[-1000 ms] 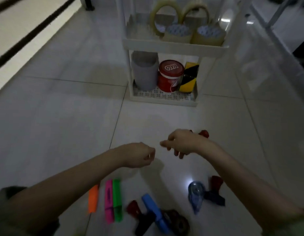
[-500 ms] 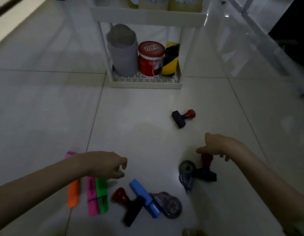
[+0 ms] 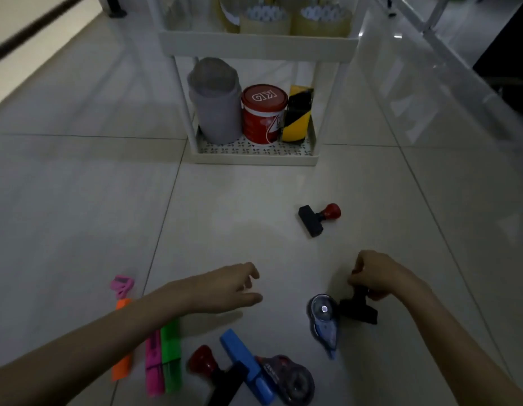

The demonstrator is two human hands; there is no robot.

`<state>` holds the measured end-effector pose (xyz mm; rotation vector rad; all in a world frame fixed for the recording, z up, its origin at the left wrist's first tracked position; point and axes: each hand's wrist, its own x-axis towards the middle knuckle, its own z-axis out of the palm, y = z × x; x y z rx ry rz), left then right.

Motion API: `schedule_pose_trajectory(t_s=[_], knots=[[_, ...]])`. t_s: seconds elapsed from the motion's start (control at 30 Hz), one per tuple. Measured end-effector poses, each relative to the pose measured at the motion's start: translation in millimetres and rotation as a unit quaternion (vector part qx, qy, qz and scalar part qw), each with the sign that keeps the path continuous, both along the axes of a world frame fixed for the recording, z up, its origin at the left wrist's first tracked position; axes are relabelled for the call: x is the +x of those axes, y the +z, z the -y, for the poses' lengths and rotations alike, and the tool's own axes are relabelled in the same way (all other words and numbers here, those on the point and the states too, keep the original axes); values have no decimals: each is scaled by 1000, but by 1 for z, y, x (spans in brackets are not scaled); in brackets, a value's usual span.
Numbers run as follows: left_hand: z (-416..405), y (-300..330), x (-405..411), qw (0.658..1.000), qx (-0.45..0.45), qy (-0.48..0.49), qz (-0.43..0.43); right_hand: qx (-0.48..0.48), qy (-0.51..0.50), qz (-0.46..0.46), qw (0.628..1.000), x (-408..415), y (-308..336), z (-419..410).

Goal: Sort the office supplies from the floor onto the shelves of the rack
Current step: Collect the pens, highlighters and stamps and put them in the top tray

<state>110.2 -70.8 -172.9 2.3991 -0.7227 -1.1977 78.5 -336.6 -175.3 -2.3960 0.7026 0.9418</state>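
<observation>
My right hand (image 3: 377, 275) is closed on the handle of a black rubber stamp (image 3: 358, 310) that stands on the floor beside a blue correction tape dispenser (image 3: 324, 320). My left hand (image 3: 225, 288) hovers open above the tiles, holding nothing. Below it lie orange (image 3: 121, 367), pink (image 3: 153, 361) and green (image 3: 170, 347) highlighters, a blue highlighter (image 3: 245, 361), a red-handled stamp (image 3: 213, 373) and a dark correction tape (image 3: 292, 379). Another red-handled stamp (image 3: 317, 219) lies farther out, towards the white rack (image 3: 254, 45).
The rack's bottom shelf (image 3: 254, 158) holds a grey cup (image 3: 214, 101), a red tin (image 3: 263, 115) and a yellow-black tape roll (image 3: 296, 115). The shelf above carries tape rolls (image 3: 266, 20). A pink clip (image 3: 122, 285) lies at left. A glass wall (image 3: 444, 83) runs along the right.
The view rose slightly towards the rack. My right hand dropped onto the black stamp's handle and closed on it. My left hand moved right and forward, off the highlighters.
</observation>
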Motion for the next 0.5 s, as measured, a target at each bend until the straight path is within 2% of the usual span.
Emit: schedule_pose_trajectory(t_s=[0.13,0.27,0.33,0.4,0.47,0.5], knots=[[24,6,-4,988,-96,106,-64,124,-7,113,986,17,41,-23],[41,11,-8,944,-206,214,-141,222,48,176,958,23,63,-66],[43,12,-8,903,-269,269,-202,235,56,202,949,28,62,-76],[42,12,-7,857,-317,325,-242,266,23,202,942,37,56,-71],[38,9,-3,824,-346,374,-247,241,-33,236,941,53,41,-55],[35,7,-1,810,-356,395,-246,161,-25,266,950,64,30,-44]])
